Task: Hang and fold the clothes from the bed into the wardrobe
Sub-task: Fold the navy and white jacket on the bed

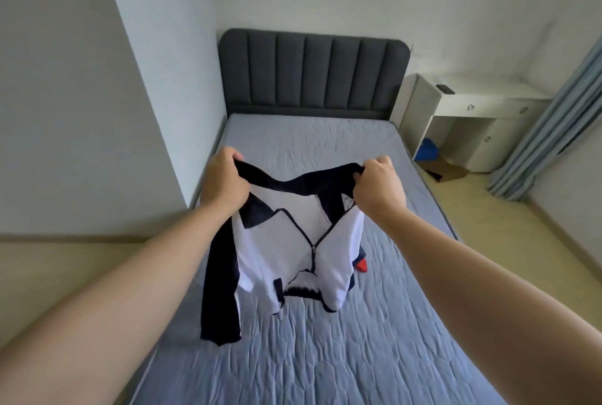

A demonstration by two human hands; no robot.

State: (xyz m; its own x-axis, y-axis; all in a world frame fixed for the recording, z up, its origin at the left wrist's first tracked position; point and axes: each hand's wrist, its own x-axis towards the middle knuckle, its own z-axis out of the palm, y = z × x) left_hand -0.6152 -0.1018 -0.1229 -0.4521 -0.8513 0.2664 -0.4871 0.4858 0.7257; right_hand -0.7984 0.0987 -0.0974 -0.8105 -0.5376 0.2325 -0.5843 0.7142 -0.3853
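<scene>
A white zip-up jacket with dark navy sleeves and collar [286,241] hangs in the air over the bed [358,339]. My left hand [224,181] grips its left shoulder and my right hand [378,189] grips its right shoulder, both with curled fingers. The zip is partly open at the chest. One navy sleeve dangles down at the left. A small red and navy piece of cloth [361,264] peeks out behind the jacket's right edge; whether it belongs to the jacket or lies on the bed I cannot tell. No wardrobe is in view.
The bed has a blue-grey quilted cover and a dark grey padded headboard [312,72]. A white bedside desk [472,118] with a dark phone [445,89] stands at the right, a cardboard box [448,170] below it, blue curtains [553,131] beyond. A wall corner juts out at the left.
</scene>
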